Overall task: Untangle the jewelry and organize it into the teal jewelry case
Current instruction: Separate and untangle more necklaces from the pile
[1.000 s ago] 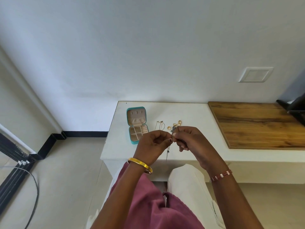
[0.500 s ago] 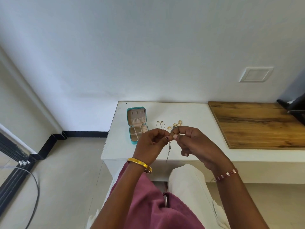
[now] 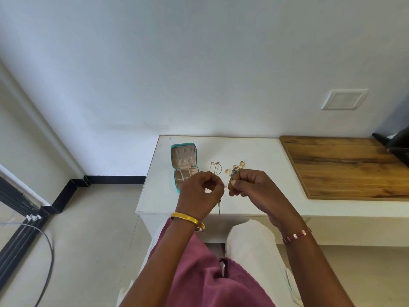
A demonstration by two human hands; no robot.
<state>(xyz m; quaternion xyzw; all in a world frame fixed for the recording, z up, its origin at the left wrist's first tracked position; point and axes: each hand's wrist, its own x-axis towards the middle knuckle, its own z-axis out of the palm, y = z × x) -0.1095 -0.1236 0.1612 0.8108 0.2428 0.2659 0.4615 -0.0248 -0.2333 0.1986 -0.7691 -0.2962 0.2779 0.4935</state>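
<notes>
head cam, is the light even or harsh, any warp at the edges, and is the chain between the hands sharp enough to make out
Head view: soft, even daylight, no hard shadows or glare on the white table. Wide-angle warp bends the wall corner and floor at the left edge. The chain between the left hand and right hand is too thin and soft to resolve; the teal jewelry case reads clearly.

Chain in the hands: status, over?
Left hand and right hand both pinching thin chain. Case open on table. Rings loose behind. Nothing blocking.
</notes>
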